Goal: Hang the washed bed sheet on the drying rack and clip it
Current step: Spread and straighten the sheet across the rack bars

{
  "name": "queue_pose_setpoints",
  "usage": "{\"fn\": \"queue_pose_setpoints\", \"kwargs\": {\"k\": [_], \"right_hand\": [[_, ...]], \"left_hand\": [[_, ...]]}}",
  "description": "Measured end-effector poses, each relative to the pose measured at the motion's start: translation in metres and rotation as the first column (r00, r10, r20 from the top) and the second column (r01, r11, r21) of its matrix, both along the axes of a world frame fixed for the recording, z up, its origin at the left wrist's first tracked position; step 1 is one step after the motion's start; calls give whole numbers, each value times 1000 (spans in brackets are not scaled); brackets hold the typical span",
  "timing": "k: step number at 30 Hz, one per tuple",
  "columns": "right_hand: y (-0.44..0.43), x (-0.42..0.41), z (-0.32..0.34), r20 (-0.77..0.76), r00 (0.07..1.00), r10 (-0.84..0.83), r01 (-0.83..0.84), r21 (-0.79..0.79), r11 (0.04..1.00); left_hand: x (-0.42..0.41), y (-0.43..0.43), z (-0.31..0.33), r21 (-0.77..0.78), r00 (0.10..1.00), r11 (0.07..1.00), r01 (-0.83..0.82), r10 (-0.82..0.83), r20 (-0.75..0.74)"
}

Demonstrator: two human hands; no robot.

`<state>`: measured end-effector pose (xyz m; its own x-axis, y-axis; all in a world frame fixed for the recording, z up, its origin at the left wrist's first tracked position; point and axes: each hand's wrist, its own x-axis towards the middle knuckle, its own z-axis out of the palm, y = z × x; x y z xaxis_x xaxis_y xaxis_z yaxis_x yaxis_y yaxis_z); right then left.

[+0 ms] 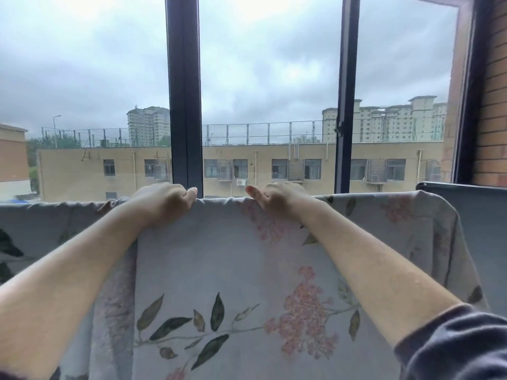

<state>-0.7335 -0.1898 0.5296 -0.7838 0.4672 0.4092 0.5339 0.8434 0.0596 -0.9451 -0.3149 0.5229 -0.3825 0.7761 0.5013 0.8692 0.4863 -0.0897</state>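
A grey bed sheet (219, 264) with pink flowers and dark leaves hangs in front of me, draped over a horizontal bar that it hides. My left hand (162, 200) grips the sheet's top fold left of centre, fingers curled over the far side. My right hand (277, 196) grips the same fold a little to the right, thumb pointing left. Both forearms reach up from below. No clip shows in view.
Behind the sheet stands a large window with dark frames (185, 105), looking out on beige buildings. A brick wall (492, 105) rises at the right. A second grey cloth (472, 229) hangs at the right, behind the sheet's edge.
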Motion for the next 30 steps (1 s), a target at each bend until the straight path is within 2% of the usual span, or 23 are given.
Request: {"fn": "queue_pose_setpoints", "kwargs": {"k": [4, 8, 14, 19, 23, 27, 30], "right_hand": [[-7, -15, -4, -50, 998, -25, 26, 28, 999], [-7, -28, -4, -43, 998, -52, 51, -14, 999], [-1, -42, -6, -97, 995, -29, 31, 20, 999], [5, -44, -6, -117, 992, -49, 53, 33, 998], [-7, -41, -4, -118, 991, -65, 67, 16, 998], [-37, -64, -5, -80, 996, 31, -25, 71, 997], [-74, -104, -10, -90, 976, 196, -184, 131, 974]], "left_hand": [[9, 8, -3, 30, 999, 1000, -4, 5, -43], [3, 8, 0, 22, 1000, 1000, -4, 4, -25], [-5, -10, -4, 92, 994, 992, 90, -84, -67], [-46, -77, -18, 313, 987, 950, -20, 69, -145], [-59, -98, -20, 307, 986, 948, -87, 126, -110], [-55, -92, -17, 301, 996, 954, -15, 42, -84], [-64, -90, -11, 262, 989, 953, 149, -140, -56]]}}
